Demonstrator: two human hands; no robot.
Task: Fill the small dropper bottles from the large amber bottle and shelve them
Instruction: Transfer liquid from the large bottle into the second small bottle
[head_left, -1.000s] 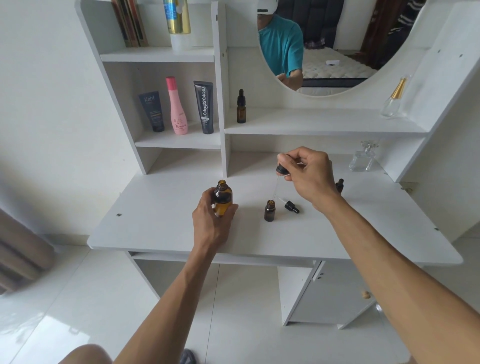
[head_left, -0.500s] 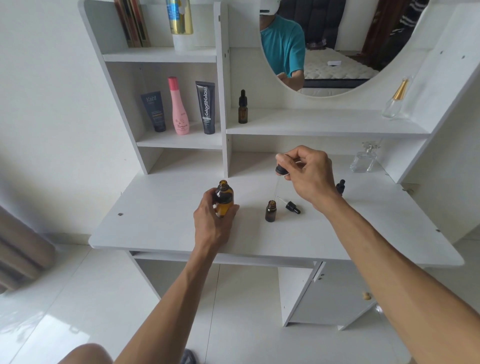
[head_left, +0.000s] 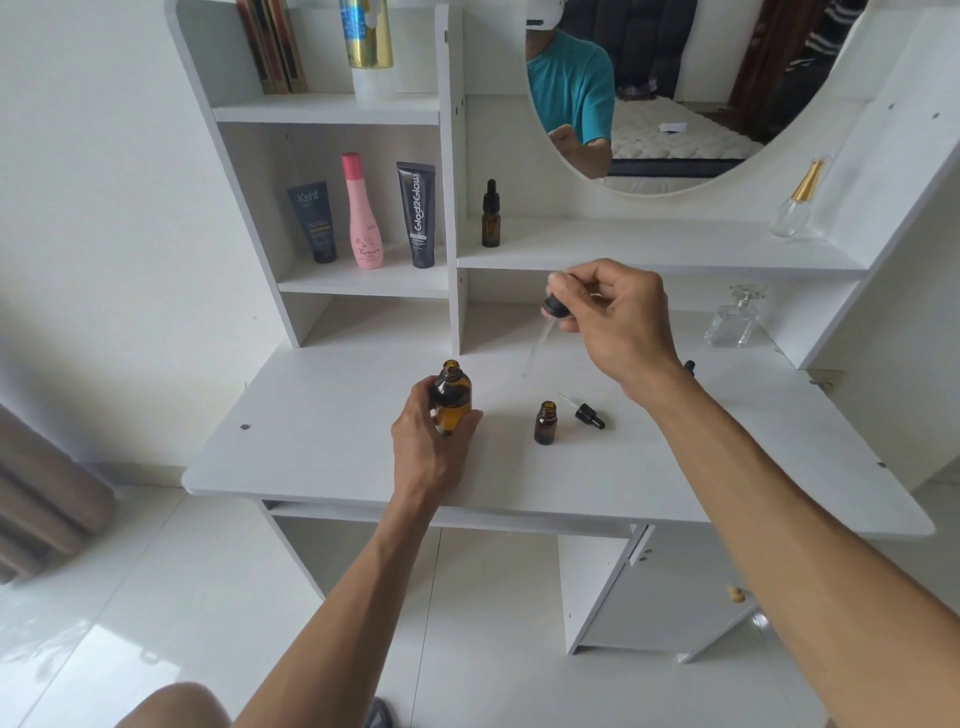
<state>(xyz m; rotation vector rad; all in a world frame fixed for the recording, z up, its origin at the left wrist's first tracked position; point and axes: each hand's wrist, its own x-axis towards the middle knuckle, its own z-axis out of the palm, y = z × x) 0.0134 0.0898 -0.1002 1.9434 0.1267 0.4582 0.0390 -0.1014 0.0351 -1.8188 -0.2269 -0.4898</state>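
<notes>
Left grip wrapped round the uncapped large amber glass bottle on the white table, right grip pinching a black-capped glass dropper up and right of it.

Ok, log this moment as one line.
left hand grips large amber bottle, open | right hand holds dropper above desk | small bottle uncapped | one shelved

The left hand covers the lower half of the large amber bottle, so its fill level cannot be read. Behind the right hand, right of that bottle, only the black tip of another dropper bottle shows. The glass tube hanging from the right grip is too faint to judge for liquid.
</notes>
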